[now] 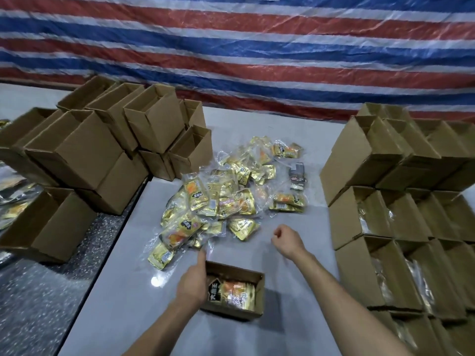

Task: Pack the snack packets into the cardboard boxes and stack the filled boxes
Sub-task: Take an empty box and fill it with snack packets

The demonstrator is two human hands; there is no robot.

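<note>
The left hand is gripping the left wall of an open box near the table's front edge, thumb raised. The right hand is hovering curled, empty, over bare tabletop beside the pile of gold packets. A packet is lying in the box, label characters unreadable.

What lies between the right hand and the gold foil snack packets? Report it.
Head view: only bare grey tabletop between right hand and gold foil snack packets.
</note>
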